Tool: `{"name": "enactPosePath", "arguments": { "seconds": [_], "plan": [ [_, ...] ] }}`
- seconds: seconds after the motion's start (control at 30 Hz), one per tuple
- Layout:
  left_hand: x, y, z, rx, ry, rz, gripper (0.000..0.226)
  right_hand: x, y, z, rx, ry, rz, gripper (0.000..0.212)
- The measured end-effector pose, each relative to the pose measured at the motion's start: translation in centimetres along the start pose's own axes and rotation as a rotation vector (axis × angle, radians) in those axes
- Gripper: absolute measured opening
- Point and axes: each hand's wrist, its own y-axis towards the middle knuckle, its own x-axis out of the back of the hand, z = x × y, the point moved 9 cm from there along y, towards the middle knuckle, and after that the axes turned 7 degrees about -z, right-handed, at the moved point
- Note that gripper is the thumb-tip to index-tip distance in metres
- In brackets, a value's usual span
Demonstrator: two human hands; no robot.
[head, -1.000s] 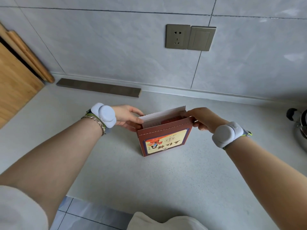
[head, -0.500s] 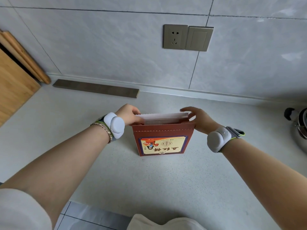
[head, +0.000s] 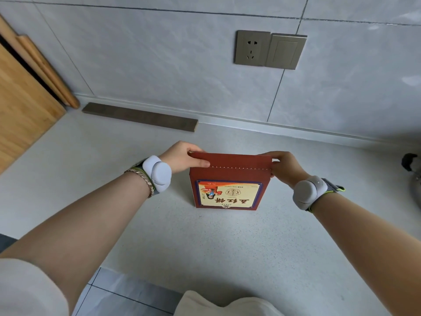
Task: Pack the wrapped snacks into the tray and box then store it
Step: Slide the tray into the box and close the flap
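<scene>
Head camera: what do we see of the box (head: 230,179)?

We see a flat, dark red carton standing upright on its narrow edge on the pale speckled counter (head: 205,242), about mid-counter and well apart from the wall. Its near face carries a yellow label (head: 229,195) with a blue border, red characters and a small figure, all upside down to us. A dotted tear line (head: 239,168) runs across the face just under the top, and the top flap (head: 230,159) is folded down over the opening. We cannot see inside.

And our hands?

Both are at the top corners. Our left hand (head: 180,157) pinches the top left corner: the thumb lies along the near face by the tear line, and the fingers curl behind the box. Our right hand (head: 284,166) pinches the top right corner, fingers over the top edge and thumb on the near side. Neither hand holds anything else.

Anything around it?

To the far left, a wooden board (head: 20,106) leans at the wall. A dark strip (head: 139,117) lies along the far edge of the counter. A socket (head: 251,47) and a switch (head: 286,51) sit side by side on the tiled wall.
</scene>
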Motion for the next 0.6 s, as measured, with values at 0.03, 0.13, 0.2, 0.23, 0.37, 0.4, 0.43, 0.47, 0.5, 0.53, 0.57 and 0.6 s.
{"name": "enactPosePath", "arguments": {
  "seconds": [0.03,0.13,0.2,0.23,0.37,0.4,0.43,0.47,0.5,0.53,0.57,0.6],
  "plan": [
    [0.0,0.0,-0.1,-0.004,-0.001,-0.013,0.035,0.0,-0.2,-0.3,-0.018,0.050,-0.008,0.039],
    [0.0,0.2,-0.3,-0.017,0.026,-0.062,0.032,-0.3,-0.7,-1.5,-0.081,0.206,0.016,0.021],
    [0.0,0.2,-0.4,-0.018,0.030,-0.092,0.030,-0.8,-1.2,-2.3,-0.160,0.368,0.069,0.022],
    [0.0,0.2,-0.4,-0.016,0.026,-0.103,0.030,-0.9,-1.2,-2.6,-0.187,0.427,0.085,0.032],
    [0.0,0.5,-0.3,0.009,0.030,-0.139,0.031,-0.7,-1.5,-1.5,-0.015,0.171,0.084,0.032],
    [0.1,0.6,-0.4,0.015,0.043,-0.154,0.031,-0.8,-1.5,-1.1,0.033,0.095,0.078,0.024],
    [0.1,0.7,-0.5,0.020,0.050,-0.166,0.030,-0.8,-1.5,-0.9,0.057,0.045,0.067,0.020],
    [0.1,0.7,-0.5,0.025,0.048,-0.173,0.030,-0.8,-1.4,-0.8,0.068,0.021,0.055,0.018],
    [0.0,0.8,-0.4,0.032,0.035,-0.177,0.030,-0.7,-1.3,-0.8,0.065,0.020,0.045,0.017],
    [-0.1,0.8,-0.3,0.039,0.013,-0.180,0.031,-0.7,-1.1,-0.9,0.051,0.038,0.038,0.015],
    [-0.2,0.8,-0.1,0.045,-0.013,-0.185,0.031,-0.7,-1.1,-1.0,0.028,0.064,0.042,0.014],
    [-0.3,0.8,0.0,0.046,-0.033,-0.194,0.031,-0.9,-1.1,-1.2,0.003,0.089,0.048,0.014]
  ]
}}
